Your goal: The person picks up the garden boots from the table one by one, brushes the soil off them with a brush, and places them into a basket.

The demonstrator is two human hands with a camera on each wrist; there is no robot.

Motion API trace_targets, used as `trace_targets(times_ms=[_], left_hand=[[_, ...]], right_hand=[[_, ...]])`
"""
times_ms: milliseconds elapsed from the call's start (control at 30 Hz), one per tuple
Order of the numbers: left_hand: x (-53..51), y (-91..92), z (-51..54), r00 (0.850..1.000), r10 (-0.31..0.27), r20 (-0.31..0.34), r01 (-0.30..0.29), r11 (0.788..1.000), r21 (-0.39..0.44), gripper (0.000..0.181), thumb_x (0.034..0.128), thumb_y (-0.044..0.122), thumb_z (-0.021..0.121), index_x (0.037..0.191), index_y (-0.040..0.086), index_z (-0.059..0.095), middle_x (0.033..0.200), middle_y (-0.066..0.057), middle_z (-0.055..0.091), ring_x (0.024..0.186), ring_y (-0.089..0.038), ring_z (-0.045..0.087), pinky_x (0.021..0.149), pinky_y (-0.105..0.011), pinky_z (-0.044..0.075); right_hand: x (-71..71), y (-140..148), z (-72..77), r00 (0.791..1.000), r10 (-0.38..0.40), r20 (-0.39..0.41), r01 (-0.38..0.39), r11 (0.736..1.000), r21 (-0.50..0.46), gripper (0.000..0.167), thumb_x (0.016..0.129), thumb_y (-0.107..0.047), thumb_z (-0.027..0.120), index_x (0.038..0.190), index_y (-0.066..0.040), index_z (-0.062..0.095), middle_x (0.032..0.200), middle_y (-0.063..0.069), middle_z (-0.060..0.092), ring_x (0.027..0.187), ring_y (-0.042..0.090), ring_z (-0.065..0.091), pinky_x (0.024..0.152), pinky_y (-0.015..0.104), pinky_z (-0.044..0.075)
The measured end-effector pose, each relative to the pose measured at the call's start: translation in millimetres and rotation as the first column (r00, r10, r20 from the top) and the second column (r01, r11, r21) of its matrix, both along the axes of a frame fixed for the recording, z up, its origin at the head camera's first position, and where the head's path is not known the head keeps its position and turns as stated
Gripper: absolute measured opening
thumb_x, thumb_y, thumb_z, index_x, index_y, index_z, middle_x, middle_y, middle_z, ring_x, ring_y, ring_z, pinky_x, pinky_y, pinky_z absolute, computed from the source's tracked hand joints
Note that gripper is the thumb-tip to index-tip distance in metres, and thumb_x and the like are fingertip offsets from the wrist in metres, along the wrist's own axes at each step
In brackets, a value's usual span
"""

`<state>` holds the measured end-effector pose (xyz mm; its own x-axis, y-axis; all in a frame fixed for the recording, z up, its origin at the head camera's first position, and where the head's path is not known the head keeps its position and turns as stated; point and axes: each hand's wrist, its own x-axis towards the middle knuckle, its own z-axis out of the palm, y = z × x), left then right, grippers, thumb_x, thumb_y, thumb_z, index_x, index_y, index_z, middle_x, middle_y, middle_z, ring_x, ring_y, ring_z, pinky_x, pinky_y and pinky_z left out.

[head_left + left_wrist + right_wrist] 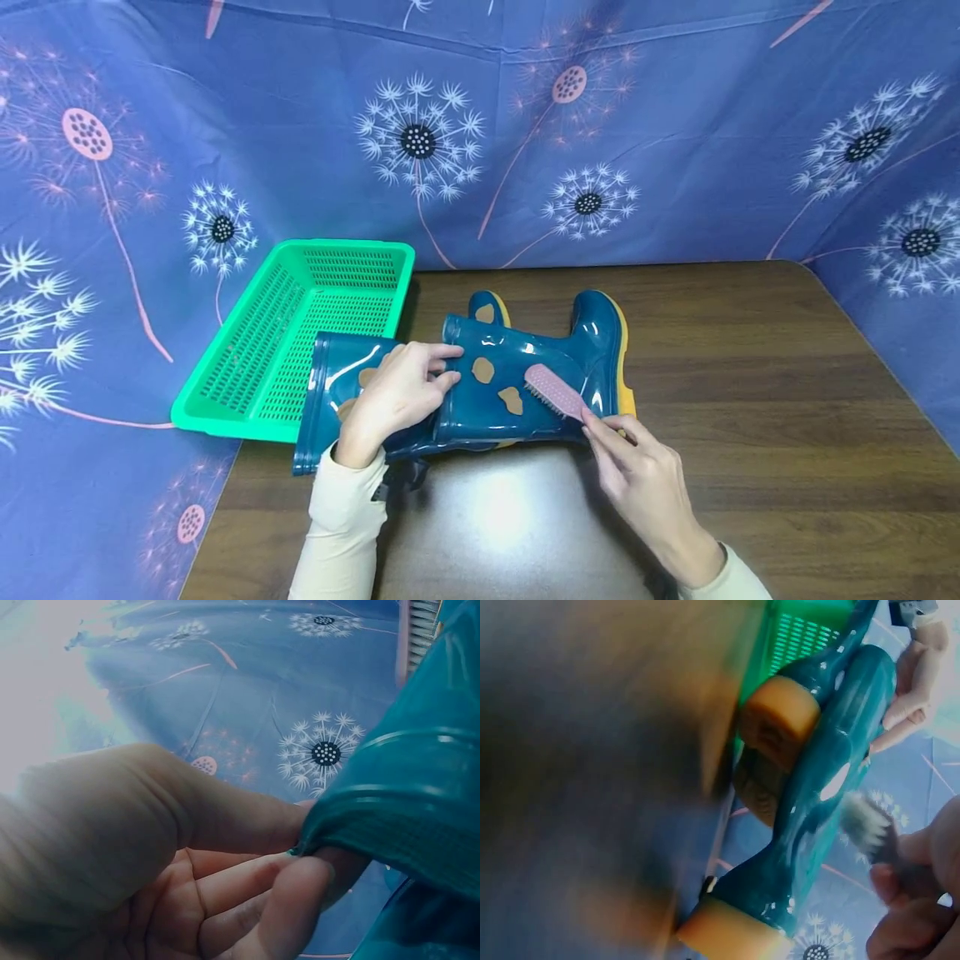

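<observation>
A shiny dark-blue rain boot (pixel 540 346) with a yellow sole lies on its side, toe to the right, with brown patches (pixel 483 370) on its shaft. My left hand (pixel 401 392) pinches the rim of its opening between thumb and fingers; the left wrist view shows the boot edge (pixel 397 795) in that pinch. My right hand (pixel 645 483) grips a pink scrub brush (pixel 557 392) by its handle, bristles down over the shaft. In the right wrist view the pale bristles (pixel 866 825) are close to the boot; contact is unclear. A second matching boot (pixel 337 358) lies partly beneath, also patched.
Behind the boots at the left stands a green perforated plastic basket (pixel 408 275), partly covered by the second boot's shaft. All of it rests on a brown wooden table (pixel 750 375). A blue dandelion-print cloth (pixel 675 125) hangs around the back and sides.
</observation>
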<state>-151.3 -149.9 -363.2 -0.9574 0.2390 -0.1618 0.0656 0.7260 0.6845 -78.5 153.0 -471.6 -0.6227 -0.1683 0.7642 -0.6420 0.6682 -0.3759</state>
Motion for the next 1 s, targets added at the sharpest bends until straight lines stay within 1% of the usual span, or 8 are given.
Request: trace_targets(times_ms=[100,200,333,400,567,733,900,1000], left_hand=[[0.3,-0.3,0.1,1.000,0.004,0.008,-0.004,1.000,0.000,0.042,0.1028,0.016,0.071,0.145,0.014,0.067,0.125,-0.010,0.079,0.091,-0.018,0.077,0.068,-0.033,0.054],[-0.1,-0.1,0.2,1.000,0.006,-0.004,-0.006,1.000,-0.006,0.042,0.1026,0.016,0.072,0.145,0.015,0.068,0.125,-0.009,0.079,0.096,-0.020,0.077,0.071,-0.034,0.055],[-0.8,1.1,0.4,1.000,-0.001,-0.007,0.001,1.000,-0.009,0.042,0.1032,0.017,0.071,0.145,0.015,0.067,0.125,-0.009,0.079,0.107,-0.022,0.077,0.079,-0.034,0.058],[-0.7,1.1,0.5,1.000,-0.003,0.006,0.003,1.000,-0.002,0.042,0.1034,0.017,0.070,0.145,0.015,0.067,0.124,-0.009,0.079,0.099,-0.021,0.077,0.073,-0.033,0.056],[-0.9,0.6,0.8,1.000,-0.003,0.010,0.003,1.000,0.005,0.042,0.1034,0.016,0.070,0.145,0.014,0.067,0.125,-0.010,0.079,0.093,-0.017,0.076,0.066,-0.030,0.051],[-1.1,0.9,0.5,1.000,-0.008,0.014,0.008,1.000,0.009,0.042,0.1035,0.017,0.070,0.146,0.014,0.067,0.127,-0.010,0.078,0.096,-0.019,0.078,0.066,-0.030,0.052],[-0.4,-0.2,-0.1,1.000,-0.010,0.008,0.010,1.000,0.005,0.042,0.1035,0.016,0.070,0.145,0.014,0.067,0.128,-0.010,0.078,0.102,-0.020,0.078,0.068,-0.029,0.051],[-0.7,-0.1,0.0,1.000,-0.014,0.005,0.014,1.000,0.007,0.042,0.1037,0.017,0.070,0.145,0.014,0.067,0.126,-0.010,0.078,0.100,-0.020,0.078,0.068,-0.029,0.053]], right_hand=[[2.2,-0.5,0.3,0.998,0.058,0.011,-0.057,0.998,-0.017,0.040,0.110,-0.036,0.059,0.112,-0.004,0.084,0.090,0.002,0.074,0.058,0.000,0.047,0.049,0.007,0.033],[5.6,-2.6,-0.5,0.990,0.138,0.037,-0.139,0.990,0.002,0.039,0.111,-0.034,0.058,0.116,-0.004,0.083,0.092,0.001,0.073,0.063,0.002,0.054,0.054,0.006,0.039],[5.5,-2.9,-1.5,0.999,0.052,0.010,-0.052,0.998,0.020,0.043,0.111,-0.037,0.056,0.112,-0.004,0.084,0.091,0.002,0.074,0.061,0.005,0.056,0.052,0.009,0.041],[4.4,-2.3,-1.4,0.999,0.027,-0.027,-0.028,1.000,-0.005,0.041,0.110,-0.036,0.059,0.109,-0.004,0.084,0.090,0.004,0.075,0.060,0.007,0.058,0.051,0.013,0.043],[6.0,-0.5,-0.2,0.992,0.122,0.018,-0.122,0.992,0.000,0.037,0.110,-0.032,0.060,0.115,-0.004,0.083,0.092,0.001,0.073,0.063,0.004,0.057,0.053,0.010,0.042],[2.2,3.7,2.3,1.000,0.021,0.015,-0.021,1.000,0.020,0.040,0.110,-0.036,0.058,0.111,-0.005,0.085,0.089,0.001,0.073,0.059,0.005,0.054,0.050,0.011,0.039],[2.0,5.2,3.1,0.989,0.146,0.018,-0.146,0.989,0.003,0.037,0.110,-0.033,0.060,0.114,-0.004,0.083,0.090,0.001,0.073,0.063,0.003,0.054,0.053,0.007,0.038],[1.4,5.8,3.1,0.993,0.118,0.019,-0.119,0.992,0.030,0.040,0.111,-0.034,0.058,0.113,-0.005,0.084,0.090,0.001,0.073,0.062,0.003,0.054,0.052,0.009,0.038]])
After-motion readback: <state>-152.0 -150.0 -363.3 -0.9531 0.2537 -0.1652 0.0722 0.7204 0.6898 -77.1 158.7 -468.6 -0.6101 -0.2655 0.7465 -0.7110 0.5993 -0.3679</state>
